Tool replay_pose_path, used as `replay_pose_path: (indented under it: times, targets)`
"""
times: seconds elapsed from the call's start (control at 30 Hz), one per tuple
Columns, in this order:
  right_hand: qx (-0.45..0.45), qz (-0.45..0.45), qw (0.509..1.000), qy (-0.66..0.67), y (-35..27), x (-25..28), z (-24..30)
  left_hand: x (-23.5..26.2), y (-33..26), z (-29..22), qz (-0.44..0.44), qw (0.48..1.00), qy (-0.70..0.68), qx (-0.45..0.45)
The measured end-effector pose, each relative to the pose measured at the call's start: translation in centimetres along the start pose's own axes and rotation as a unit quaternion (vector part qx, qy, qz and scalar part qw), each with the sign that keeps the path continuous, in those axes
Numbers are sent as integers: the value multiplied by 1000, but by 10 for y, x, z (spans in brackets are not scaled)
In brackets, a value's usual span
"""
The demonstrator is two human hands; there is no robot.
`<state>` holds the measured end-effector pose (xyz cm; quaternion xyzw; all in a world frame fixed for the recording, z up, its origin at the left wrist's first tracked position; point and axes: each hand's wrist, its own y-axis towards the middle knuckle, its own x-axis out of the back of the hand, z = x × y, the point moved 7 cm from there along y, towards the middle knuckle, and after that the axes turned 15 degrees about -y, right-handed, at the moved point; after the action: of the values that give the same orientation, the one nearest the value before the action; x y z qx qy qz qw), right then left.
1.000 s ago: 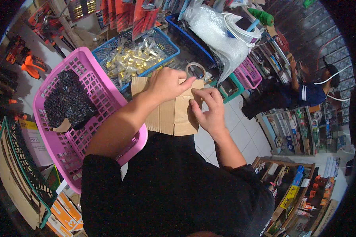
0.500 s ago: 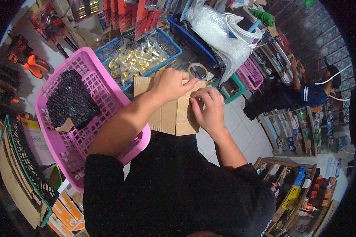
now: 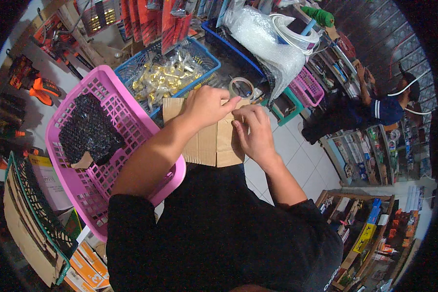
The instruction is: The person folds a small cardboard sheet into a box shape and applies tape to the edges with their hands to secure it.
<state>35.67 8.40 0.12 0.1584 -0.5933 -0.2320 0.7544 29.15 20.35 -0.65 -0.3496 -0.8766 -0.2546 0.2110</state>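
A creased piece of brown cardboard (image 3: 203, 143) lies in front of my body, with a fold line running down it. My left hand (image 3: 207, 106) rests over its far part, fingers curled and thumb pointing right. At the cardboard's right edge, my right hand (image 3: 256, 130) grips with bent fingers, its thumb against the panel. The two hands are close together; the fingertips of the left are partly hidden. Just beyond them lies a roll of tape (image 3: 241, 88).
A pink basket (image 3: 151, 121) holding a black plastic-wrapped bundle (image 3: 90, 131) stands at my left. Ahead is a blue basket (image 3: 211, 61) of bagged brass-coloured fittings (image 3: 163, 78). Bubble wrap (image 3: 263, 39) lies beyond. Another person (image 3: 370, 109) stands at the right by shelves (image 3: 360, 155).
The view has shifted slightly. Both hands stay on the cardboard in almost the same pose.
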Motion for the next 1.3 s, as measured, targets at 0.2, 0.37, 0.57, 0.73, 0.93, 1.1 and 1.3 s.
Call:
replay_pose_path:
  times: [0.2, 0.37, 0.57, 0.73, 0.93, 1.1, 1.3]
  targets:
    - [22, -5, 999, -37, -4, -4, -2, -1, 0, -1, 1, 1000, 11, -9]
    - [30, -17, 999, -41, -6, -7, -4, -3, 0, 1, 5, 1000, 12, -9]
    - [-34, -37, 993, 105, -8, -7, -19, -4, 1, 5, 10, 1000, 30, -1]
    - [-257, -62, 874, 408, -25, -29, -69, -2, 1, 4, -3, 998, 64, 4]
    - [-447, -21, 777, 443, -58, -90, -148, 0, 1, 6, -23, 997, 75, 11]
    - [-489, -67, 776, 393, -53, -127, -192, -5, 5, 13, 29, 993, 97, 56]
    - [-481, -100, 833, 255, -47, -168, -261, -5, 8, 6, 3, 997, 70, 36]
